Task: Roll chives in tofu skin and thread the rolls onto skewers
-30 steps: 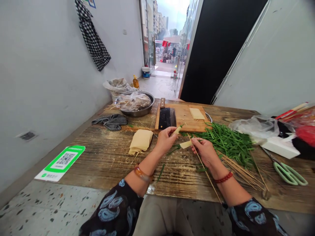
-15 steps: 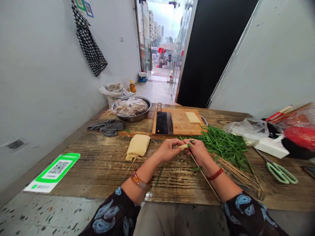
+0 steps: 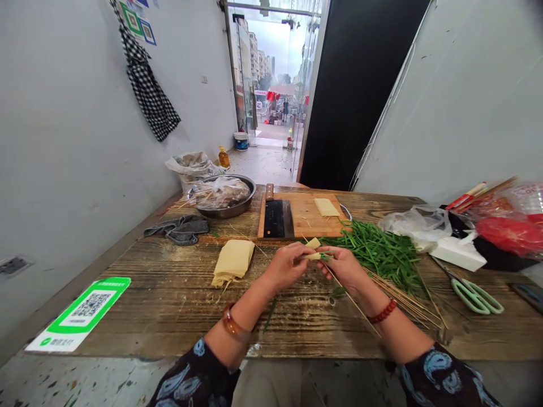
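Your L hand [image 3: 291,264] pinches a roll [image 3: 313,256], R hand [image 3: 344,267] a skewer [image 3: 352,301]; sheet stack [image 3: 234,260] & greens pile [image 3: 384,251] sit near, prob. for quick reach.

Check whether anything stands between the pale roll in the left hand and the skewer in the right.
Nothing visible stands between them: the left hand holds the pale roll close to the right hand, which holds the skewer. Another pale piece shows just beyond the roll. Whether roll and skewer touch is hidden.

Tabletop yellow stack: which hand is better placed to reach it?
Left, likely: the left hand, though pinching a roll, is nearer the stack; the right hand holds a skewer near greens.
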{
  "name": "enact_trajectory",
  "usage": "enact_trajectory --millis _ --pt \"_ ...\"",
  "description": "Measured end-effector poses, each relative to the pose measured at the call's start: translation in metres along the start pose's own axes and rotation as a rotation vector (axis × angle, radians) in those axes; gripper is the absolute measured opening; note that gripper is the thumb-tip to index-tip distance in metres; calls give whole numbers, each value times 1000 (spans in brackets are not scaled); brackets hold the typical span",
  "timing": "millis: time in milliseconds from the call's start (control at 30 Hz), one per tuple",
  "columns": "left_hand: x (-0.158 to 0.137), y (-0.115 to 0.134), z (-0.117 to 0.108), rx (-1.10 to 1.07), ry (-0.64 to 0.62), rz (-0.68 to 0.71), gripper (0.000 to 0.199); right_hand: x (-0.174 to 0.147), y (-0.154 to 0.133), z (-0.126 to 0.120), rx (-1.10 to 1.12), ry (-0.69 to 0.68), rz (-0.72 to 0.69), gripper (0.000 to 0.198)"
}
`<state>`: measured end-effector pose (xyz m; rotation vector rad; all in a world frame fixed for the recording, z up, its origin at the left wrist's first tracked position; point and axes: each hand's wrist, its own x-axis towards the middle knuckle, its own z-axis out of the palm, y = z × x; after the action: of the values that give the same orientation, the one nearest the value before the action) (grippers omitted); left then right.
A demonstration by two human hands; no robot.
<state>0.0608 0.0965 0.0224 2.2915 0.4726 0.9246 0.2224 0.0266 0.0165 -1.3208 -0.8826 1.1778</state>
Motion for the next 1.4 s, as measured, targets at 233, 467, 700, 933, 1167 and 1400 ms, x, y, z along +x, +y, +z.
enact_trajectory --millis 233,467,700,933,1167,1400 --pt "-2 -4 3 70 31 64 28 -15 -6 -6 -114 2 26 33" --pt "-2 -8 -1 100 82 35 28 -41 18 -33 -342 31 99 40" --pt "1 4 -6 -169 64 -98 20 -37 12 -60 -728 13 -321 25" --pt "0 8 -8 -570 65 -244 26 -15 -2 -1 -20 155 -150 42" --pt "0 8 -8 -436 123 -188 23 0 -1 36 328 203 -99 43" --pt "-1 10 -5 -357 104 -109 19 0 -6 35 421 217 -34 36"
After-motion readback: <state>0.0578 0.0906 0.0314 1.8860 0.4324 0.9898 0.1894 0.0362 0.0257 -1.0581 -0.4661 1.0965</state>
